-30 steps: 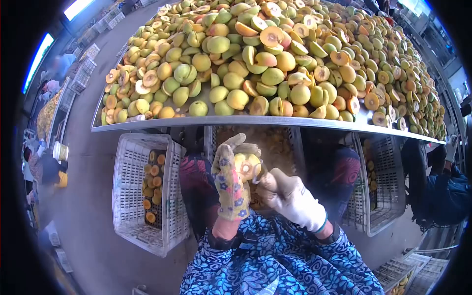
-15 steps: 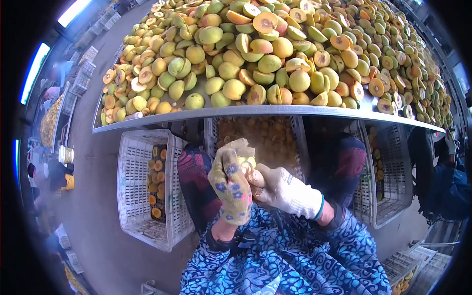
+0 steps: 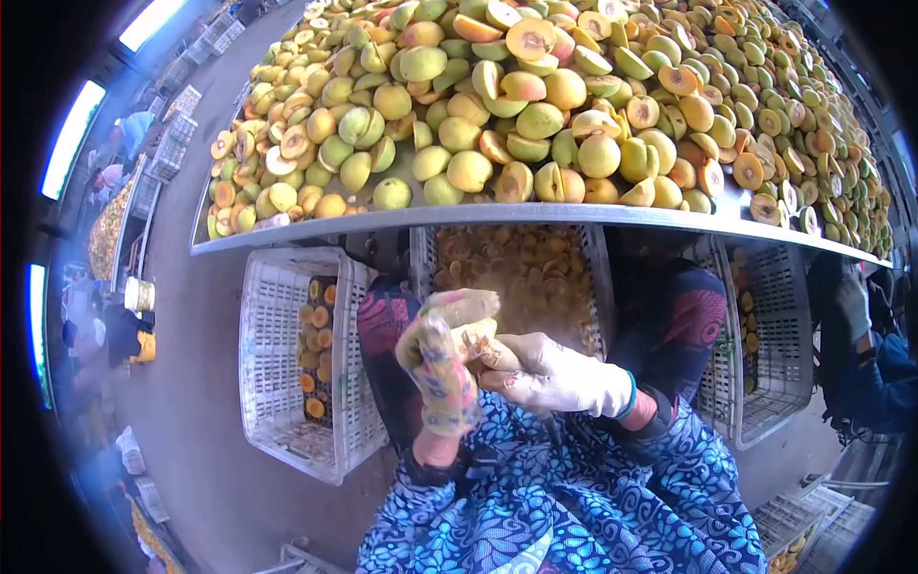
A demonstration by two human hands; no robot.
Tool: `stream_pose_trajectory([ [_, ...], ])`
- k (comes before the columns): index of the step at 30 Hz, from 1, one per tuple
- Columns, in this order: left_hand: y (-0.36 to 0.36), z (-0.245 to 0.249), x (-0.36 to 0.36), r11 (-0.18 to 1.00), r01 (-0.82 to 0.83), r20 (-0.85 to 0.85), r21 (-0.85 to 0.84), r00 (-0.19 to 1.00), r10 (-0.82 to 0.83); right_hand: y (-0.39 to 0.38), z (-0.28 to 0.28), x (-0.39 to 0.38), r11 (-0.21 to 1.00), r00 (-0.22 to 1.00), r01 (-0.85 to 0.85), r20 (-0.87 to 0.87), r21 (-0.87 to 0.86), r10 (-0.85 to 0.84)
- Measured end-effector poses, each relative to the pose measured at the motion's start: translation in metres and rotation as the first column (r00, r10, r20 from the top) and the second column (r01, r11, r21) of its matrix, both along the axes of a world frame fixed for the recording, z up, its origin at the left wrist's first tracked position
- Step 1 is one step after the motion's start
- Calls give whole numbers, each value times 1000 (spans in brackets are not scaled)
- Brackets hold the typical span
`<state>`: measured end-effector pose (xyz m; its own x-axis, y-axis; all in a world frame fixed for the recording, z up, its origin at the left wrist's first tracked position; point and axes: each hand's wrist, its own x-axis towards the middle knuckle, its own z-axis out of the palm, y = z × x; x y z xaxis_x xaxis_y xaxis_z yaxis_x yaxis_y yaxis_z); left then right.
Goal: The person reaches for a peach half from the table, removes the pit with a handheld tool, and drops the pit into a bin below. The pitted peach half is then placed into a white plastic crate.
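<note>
My left hand (image 3: 440, 359), in a yellowish flowered glove, is curled around a pale yellow peach half (image 3: 470, 337), mostly hidden by the fingers. My right hand (image 3: 559, 373), in a white glove with a teal cuff, is closed against the fruit, its stained fingertips meeting the left hand. Whatever the right fingers grip is hidden. Both hands are above my lap, in front of a crate (image 3: 591, 277) holding many orange-brown fruit pieces. Beyond it, a metal-edged table (image 3: 535, 216) carries a large heap of halved and whole-looking peaches (image 3: 469, 172).
A white plastic crate (image 3: 287, 421) with some peach halves stands at my left. Another crate (image 3: 779, 402) is at my right, partly filled. At the far right a co-worker's gloved hand (image 3: 854, 304) shows. Other people and crates line the left side.
The view has shifted slightly, so the table and crates appear a little further right. My left hand has tilted over the fruit, and my right fingers have moved slightly against it.
</note>
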<state>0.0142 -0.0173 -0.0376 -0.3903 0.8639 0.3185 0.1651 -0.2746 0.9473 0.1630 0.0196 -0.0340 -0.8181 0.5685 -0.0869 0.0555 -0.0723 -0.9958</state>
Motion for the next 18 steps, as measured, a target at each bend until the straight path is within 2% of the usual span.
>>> stream_pose_trajectory([
  [2, -2, 8, -5, 975, 18, 17, -220, 1000, -15, -2, 3, 0, 1000, 999, -6, 42, 11, 6],
  [3, 3, 15, 2, 979, -23, 151, -201, 987, 54, -1, 5, 0, 999, 997, -8, 81, 42, 5],
  [4, 4, 17, 3, 980, -26, 152, -198, 987, 57, -1, 4, 0, 999, 997, -11, 81, 46, 7],
  [6, 9, 20, 5, 974, 72, 234, -215, 972, -20, 1, 1, 0, 999, 998, 4, 55, 48, -7],
  [7, 10, 23, 5, 974, 73, 239, -217, 971, -20, 6, 13, 4, 973, 980, -86, 156, -214, 120],
  [11, 14, 16, 2, 983, 88, 175, -159, 983, -60, 4, -5, 5, 994, 996, -59, 68, -90, 65],
  [12, 17, 18, -2, 984, 86, 176, -154, 983, -58, 6, -3, 12, 926, 988, -141, 4, -351, 152],
  [13, 21, 21, -9, 970, 214, 136, -120, 971, -197, 7, -2, 16, 782, 973, -221, -78, -583, 217],
  [14, 23, 23, -13, 936, 337, 93, -95, 940, -329, 8, -5, 15, 779, 972, -222, -76, -586, 221],
  [16, 26, 24, -17, 934, 333, 104, -131, 941, -321, 8, -9, 9, 848, 973, -231, -115, -478, 200],
  [18, 31, 24, -24, 865, 464, 162, -193, 884, -438, 5, -10, 9, 832, 981, -183, -44, -523, 188],
])
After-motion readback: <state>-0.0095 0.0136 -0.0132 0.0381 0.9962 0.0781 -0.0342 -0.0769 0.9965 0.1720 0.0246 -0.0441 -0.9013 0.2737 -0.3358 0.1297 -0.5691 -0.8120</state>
